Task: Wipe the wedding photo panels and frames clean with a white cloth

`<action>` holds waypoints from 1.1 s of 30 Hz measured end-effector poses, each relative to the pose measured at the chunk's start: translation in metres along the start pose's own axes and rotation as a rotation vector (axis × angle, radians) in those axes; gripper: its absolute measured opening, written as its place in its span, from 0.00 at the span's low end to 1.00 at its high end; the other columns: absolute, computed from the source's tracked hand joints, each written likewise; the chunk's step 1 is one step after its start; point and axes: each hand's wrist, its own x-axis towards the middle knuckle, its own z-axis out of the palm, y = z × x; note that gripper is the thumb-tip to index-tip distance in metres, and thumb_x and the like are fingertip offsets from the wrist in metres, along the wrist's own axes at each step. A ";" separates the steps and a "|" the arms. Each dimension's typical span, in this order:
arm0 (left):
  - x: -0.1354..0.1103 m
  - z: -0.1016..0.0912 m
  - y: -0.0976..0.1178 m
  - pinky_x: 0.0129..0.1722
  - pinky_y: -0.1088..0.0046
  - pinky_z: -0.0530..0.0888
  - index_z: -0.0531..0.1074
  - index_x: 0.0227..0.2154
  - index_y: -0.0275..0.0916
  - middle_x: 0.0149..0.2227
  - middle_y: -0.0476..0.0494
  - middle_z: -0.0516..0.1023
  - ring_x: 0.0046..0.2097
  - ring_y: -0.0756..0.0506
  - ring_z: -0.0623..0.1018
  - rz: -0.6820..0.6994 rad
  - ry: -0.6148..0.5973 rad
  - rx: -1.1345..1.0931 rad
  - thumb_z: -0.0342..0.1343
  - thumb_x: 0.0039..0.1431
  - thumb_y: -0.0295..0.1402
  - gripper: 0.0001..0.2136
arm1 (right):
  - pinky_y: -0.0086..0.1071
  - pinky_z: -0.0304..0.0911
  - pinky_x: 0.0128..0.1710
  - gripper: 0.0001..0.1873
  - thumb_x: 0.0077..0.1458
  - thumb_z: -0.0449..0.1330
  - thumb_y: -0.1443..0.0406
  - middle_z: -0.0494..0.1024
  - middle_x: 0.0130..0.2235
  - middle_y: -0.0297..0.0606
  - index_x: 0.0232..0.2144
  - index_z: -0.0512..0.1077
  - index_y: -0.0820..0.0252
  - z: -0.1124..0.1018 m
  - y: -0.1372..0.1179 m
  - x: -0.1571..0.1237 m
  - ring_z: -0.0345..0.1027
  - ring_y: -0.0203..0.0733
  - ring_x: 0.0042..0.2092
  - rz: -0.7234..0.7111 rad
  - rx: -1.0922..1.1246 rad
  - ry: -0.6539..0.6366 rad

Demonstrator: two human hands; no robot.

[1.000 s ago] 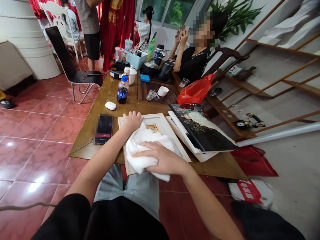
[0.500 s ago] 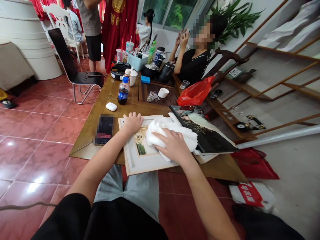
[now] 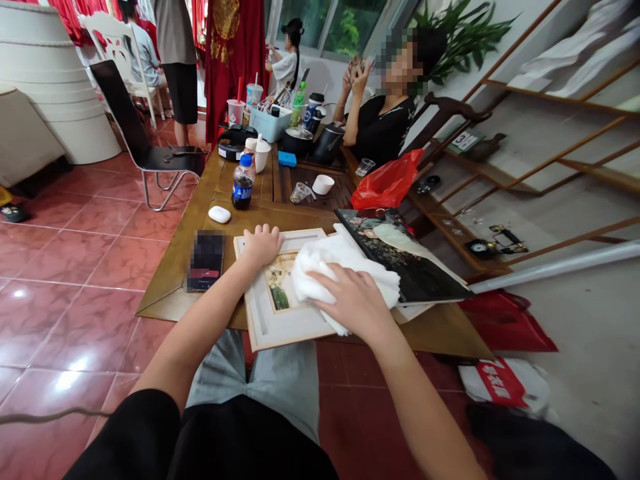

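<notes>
Head view: frame [image 3: 265,323] at your 12 o'clock, long axis seemingly pointing away; left hand [image 3: 263,245] spread on far edge; right hand [image 3: 353,300] spread, pressing cloth [image 3: 330,267] on frame, nearer you.

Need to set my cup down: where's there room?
Wood shows on the table left of the phone, and right of the picture frame, below the dark photo board. It's crowded at the far end around the cola bottle and kettle.

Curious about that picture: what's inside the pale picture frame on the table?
The pale picture frame holds a small picture with some green in it; a white cloth under the right hand covers whatever lies beyond it.
</notes>
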 end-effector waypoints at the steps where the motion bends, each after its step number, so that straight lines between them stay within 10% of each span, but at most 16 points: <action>1: 0.000 0.000 0.000 0.54 0.45 0.68 0.69 0.58 0.35 0.59 0.28 0.73 0.58 0.32 0.72 -0.002 -0.005 -0.003 0.34 0.76 0.40 0.22 | 0.46 0.60 0.50 0.27 0.62 0.61 0.56 0.74 0.61 0.50 0.63 0.72 0.49 0.003 0.003 0.002 0.71 0.57 0.52 0.038 -0.046 0.025; 12: 0.000 0.000 0.000 0.55 0.46 0.68 0.69 0.58 0.36 0.59 0.28 0.73 0.58 0.32 0.72 -0.005 -0.006 -0.010 0.35 0.76 0.41 0.23 | 0.46 0.62 0.58 0.25 0.55 0.66 0.60 0.74 0.62 0.40 0.56 0.77 0.41 -0.022 -0.007 -0.028 0.68 0.54 0.61 -0.238 0.317 -0.176; 21: 0.002 0.000 -0.001 0.55 0.45 0.69 0.69 0.58 0.36 0.59 0.29 0.73 0.58 0.32 0.72 -0.006 -0.007 -0.002 0.35 0.76 0.41 0.23 | 0.45 0.62 0.48 0.25 0.62 0.61 0.55 0.76 0.58 0.46 0.60 0.74 0.48 0.005 0.014 -0.013 0.72 0.55 0.52 0.117 -0.041 0.095; 33: 0.002 -0.001 0.001 0.55 0.45 0.68 0.68 0.59 0.37 0.59 0.29 0.73 0.59 0.32 0.72 -0.009 -0.023 -0.011 0.34 0.76 0.42 0.23 | 0.43 0.69 0.45 0.20 0.56 0.62 0.59 0.80 0.50 0.39 0.51 0.79 0.44 -0.016 -0.007 -0.063 0.75 0.49 0.43 -0.006 0.179 0.029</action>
